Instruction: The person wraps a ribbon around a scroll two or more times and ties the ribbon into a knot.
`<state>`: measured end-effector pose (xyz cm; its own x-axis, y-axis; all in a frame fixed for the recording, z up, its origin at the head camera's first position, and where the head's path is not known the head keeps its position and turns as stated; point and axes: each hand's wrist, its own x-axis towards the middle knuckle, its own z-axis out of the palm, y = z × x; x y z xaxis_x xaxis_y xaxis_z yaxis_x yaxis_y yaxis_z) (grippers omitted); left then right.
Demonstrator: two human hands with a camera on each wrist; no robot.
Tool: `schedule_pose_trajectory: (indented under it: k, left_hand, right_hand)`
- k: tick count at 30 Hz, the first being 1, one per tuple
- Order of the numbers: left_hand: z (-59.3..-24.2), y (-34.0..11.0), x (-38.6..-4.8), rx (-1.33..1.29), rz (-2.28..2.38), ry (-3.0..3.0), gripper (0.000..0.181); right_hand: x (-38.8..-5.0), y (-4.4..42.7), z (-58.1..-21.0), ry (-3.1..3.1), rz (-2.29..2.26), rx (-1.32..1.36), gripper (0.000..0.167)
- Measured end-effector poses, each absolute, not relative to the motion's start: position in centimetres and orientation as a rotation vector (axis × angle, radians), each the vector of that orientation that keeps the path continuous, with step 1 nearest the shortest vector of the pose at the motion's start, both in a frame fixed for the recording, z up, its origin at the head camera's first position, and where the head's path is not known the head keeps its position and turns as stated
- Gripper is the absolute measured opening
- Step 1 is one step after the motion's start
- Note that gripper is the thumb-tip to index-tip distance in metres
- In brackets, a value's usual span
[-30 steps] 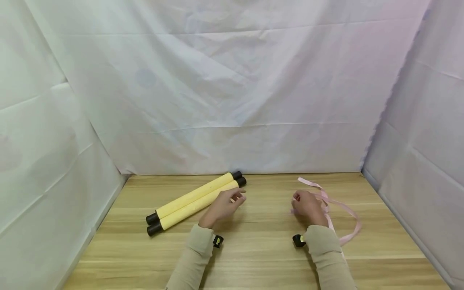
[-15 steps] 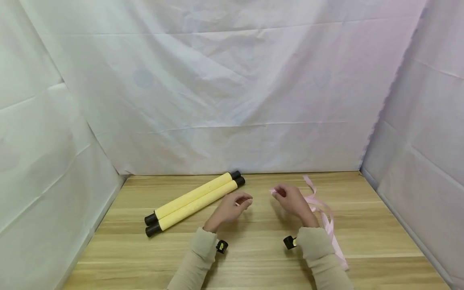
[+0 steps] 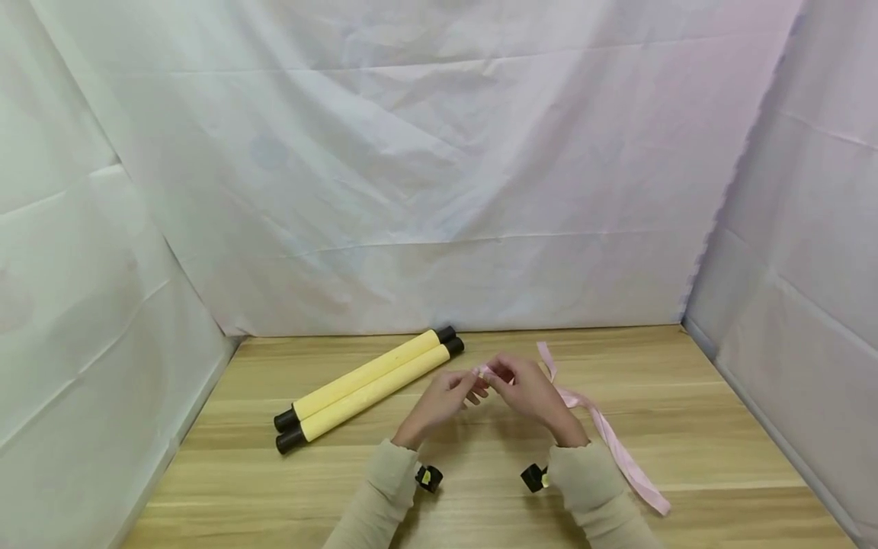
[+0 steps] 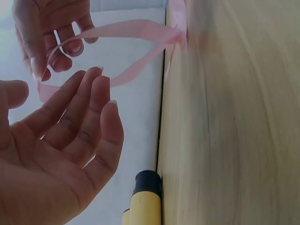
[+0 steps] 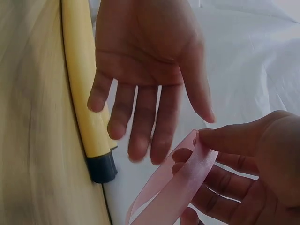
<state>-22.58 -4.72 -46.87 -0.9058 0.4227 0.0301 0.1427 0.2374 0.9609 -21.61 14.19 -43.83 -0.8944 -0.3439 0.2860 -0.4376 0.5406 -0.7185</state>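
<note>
A pink ribbon (image 3: 620, 450) trails over the table on the right and rises into my right hand (image 3: 528, 389). Thumb and forefinger of that hand pinch a folded loop of it, seen closely as a doubled pink ribbon (image 5: 180, 183) in the right wrist view. Facing it, my left hand (image 3: 439, 400) is held with its fingers extended and its thumb apart. The left wrist view shows the left fingers beside the ribbon loop (image 4: 136, 29); I cannot tell whether they touch it. Both hands are above the table.
Two yellow rods with black ends, a rear rod (image 3: 363, 374) and a front rod (image 3: 380, 391), lie side by side, slanting, left of the hands on the wooden table (image 3: 226, 488). White cloth (image 3: 439, 191) hangs behind and along both sides.
My right hand has moved left with the pinched ribbon until it meets the left hand, dragging the ribbon along. The left hand has shifted slightly right. The rods lie still.
</note>
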Motion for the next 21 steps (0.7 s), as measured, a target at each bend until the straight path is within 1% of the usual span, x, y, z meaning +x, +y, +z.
schedule_pose_trajectory:
  k: [3,6,8,11,13,16,21]
  left_hand:
    - [-46.8,-4.7,-22.4,0.534,1.735,2.246,0.052]
    - [-46.7,-4.7,-22.2,0.496,1.701,2.375,0.052]
    - [-46.7,-4.7,-22.0,0.441,1.663,2.527,0.047]
    - [-46.5,-4.8,-21.9,0.396,1.667,2.677,0.034]
    - [-46.3,-4.7,-21.8,0.459,1.739,2.636,0.029]
    - [-46.0,-4.7,-21.8,0.618,1.844,2.426,0.033]
    - [-45.7,-4.8,-21.8,0.791,1.851,2.206,0.035]
  right_hand:
    - [-21.4,13.8,-43.9,-2.653,1.322,0.704,0.007]
    - [-21.3,13.5,-44.1,-2.656,1.348,0.733,0.009]
    - [-21.3,13.4,-44.1,-2.670,1.356,0.742,0.011]
    - [-21.2,13.4,-44.1,-2.693,1.366,0.802,0.013]
    - [-21.2,13.4,-44.1,-2.706,1.404,0.869,0.014]
    - [-21.2,13.5,-44.0,-2.701,1.504,1.005,0.012]
    - [-21.1,13.5,-43.8,-2.700,1.715,1.114,0.016]
